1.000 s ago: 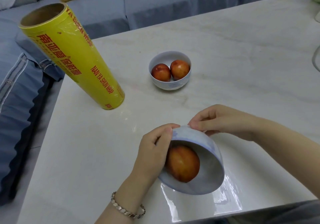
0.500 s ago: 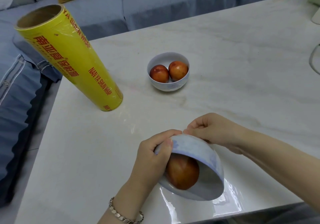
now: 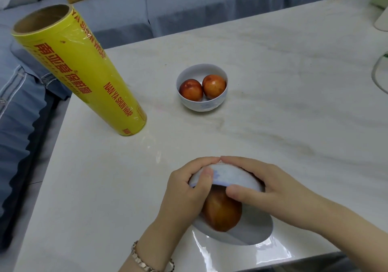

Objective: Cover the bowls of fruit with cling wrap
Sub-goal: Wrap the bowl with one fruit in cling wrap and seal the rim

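Standing wrap roll [image 3: 79, 72], far bowl [image 3: 201, 103] — apart

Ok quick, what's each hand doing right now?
Left hand: grips the tilted bowl.
Right hand: grips the same bowl.

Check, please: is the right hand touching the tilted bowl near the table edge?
Touching. The head view shows the right hand curled over the tilted bowl, with its fingers lying on the outer wall.
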